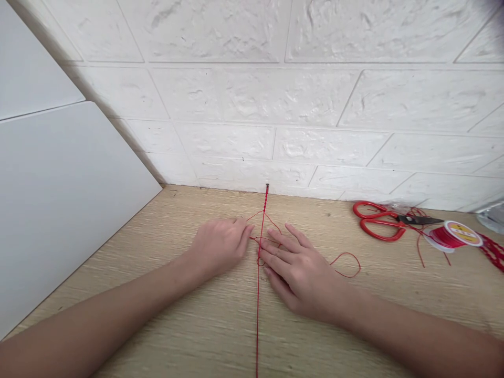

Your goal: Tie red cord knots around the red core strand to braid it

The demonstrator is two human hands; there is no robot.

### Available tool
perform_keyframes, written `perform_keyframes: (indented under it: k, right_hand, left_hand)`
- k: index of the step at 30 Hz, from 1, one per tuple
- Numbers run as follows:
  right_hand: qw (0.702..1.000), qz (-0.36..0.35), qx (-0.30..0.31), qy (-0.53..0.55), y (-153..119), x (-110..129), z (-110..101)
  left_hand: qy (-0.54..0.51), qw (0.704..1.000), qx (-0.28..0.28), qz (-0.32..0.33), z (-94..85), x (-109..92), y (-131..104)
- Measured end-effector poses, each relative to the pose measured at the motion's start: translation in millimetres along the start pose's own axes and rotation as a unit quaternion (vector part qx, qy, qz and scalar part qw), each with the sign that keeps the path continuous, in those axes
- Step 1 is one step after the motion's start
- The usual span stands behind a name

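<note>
A red cord point(258, 315) runs from a small dark nail point(267, 185) at the wall's foot down toward the bottom edge, with a short knotted stretch point(265, 200) just below the nail. Left of the cord, my left hand point(222, 241) is closed, its fingertips pinching a thin red strand point(254, 216). My right hand point(301, 270) lies to the right with its fingers spread, fingertips touching the thin strands beside the cord. Small loops of strand cross the cord between the hands. Another loop point(350, 264) comes out behind my right hand.
Red-handled scissors point(384, 224) lie at the right, beside a spool of red thread point(452, 236) with loose red ends. Braided red cord point(494, 251) and clear plastic point(492, 215) are at the right edge. A white brick-pattern wall point(244, 100) borders the wooden table point(189, 336); white panels point(66, 199) stand left.
</note>
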State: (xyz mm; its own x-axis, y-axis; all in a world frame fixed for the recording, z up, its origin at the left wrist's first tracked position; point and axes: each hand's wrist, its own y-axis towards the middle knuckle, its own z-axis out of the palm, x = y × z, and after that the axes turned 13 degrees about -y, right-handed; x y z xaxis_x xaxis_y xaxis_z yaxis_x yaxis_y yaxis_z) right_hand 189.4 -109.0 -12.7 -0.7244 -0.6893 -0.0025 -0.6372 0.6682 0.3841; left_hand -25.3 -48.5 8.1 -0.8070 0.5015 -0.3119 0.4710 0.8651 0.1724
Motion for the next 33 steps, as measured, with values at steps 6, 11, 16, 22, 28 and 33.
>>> perform_keyframes:
  k: [6, 11, 16, 22, 28, 33]
  right_hand:
    - [1.000, 0.002, -0.010, 0.001, 0.0, 0.2, 0.4]
    - [1.000, 0.002, -0.011, 0.002, -0.7, 0.1, 0.9]
    - [1.000, 0.001, 0.006, 0.003, -0.2, 0.1, 0.7]
    - [1.000, 0.002, 0.009, 0.000, -0.7, 0.4, 1.1]
    - [1.000, 0.001, 0.007, 0.001, -1.1, 0.2, 1.1]
    - [1.000, 0.000, 0.006, 0.002, -1.0, -0.5, 1.2]
  left_hand:
    - [-0.352, 0.923, -0.129, -0.082, -2.9, 8.4, 11.7]
    - [-0.456, 0.866, -0.153, -0.135, -3.5, 11.1, 15.1]
    - [-0.219, 0.974, -0.047, -0.024, -10.5, 4.1, 5.5]
    - [-0.062, 0.997, 0.033, -0.036, -16.1, 0.2, 4.0]
    - [-0.046, 0.993, 0.075, -0.077, -12.2, 1.4, 2.1]
    - [-0.171, 0.981, 0.010, -0.089, -7.7, 5.5, 7.6]
